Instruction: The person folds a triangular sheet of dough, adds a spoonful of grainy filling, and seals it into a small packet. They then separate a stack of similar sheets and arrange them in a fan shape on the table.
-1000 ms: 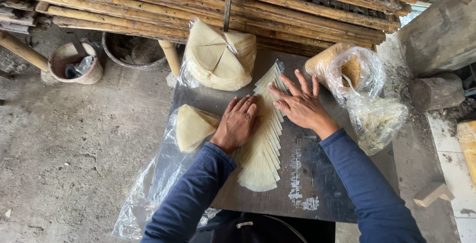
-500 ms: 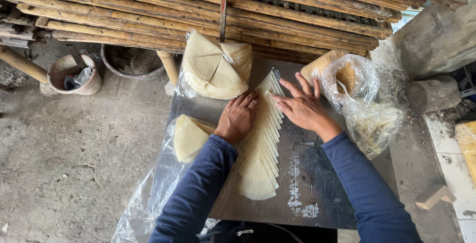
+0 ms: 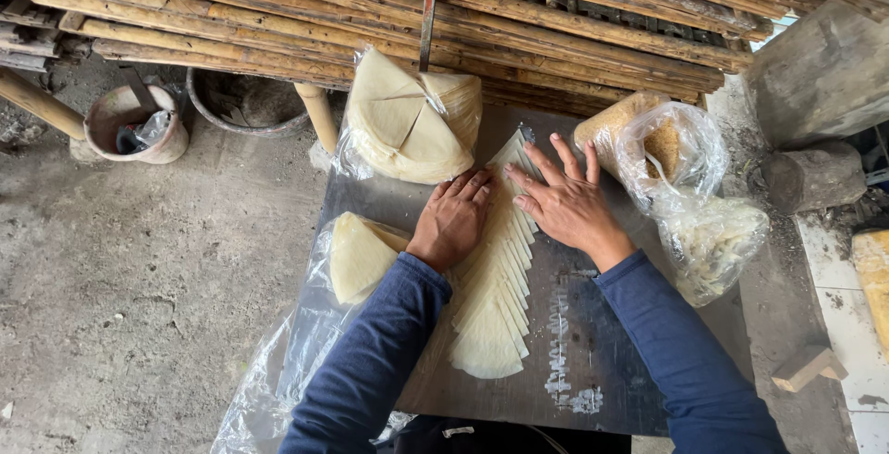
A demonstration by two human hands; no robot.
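A long overlapping row of thin, pale wedge-shaped sheets [image 3: 493, 310] lies fanned out on a dark metal board [image 3: 602, 343]. My left hand [image 3: 454, 218] presses flat on the upper left part of the row. My right hand [image 3: 563, 199] rests open beside it, fingers spread over the row's top end. A bagged stack of the same pale sheets [image 3: 407, 120] sits just beyond my hands. A smaller folded stack [image 3: 356, 255] lies to the left of my left forearm on clear plastic.
Two clear bags stand at the right: one with brownish grains [image 3: 662, 144], one with pale shreds [image 3: 708, 241]. Bamboo poles [image 3: 389, 9] span the back. A clay pot [image 3: 130, 125] and a bowl [image 3: 245, 102] rest on the concrete floor at left. A wood block [image 3: 807, 366] lies at right.
Both hands have shifted slightly up along the row of sheets, staying flat on it. The camera view has moved a little.
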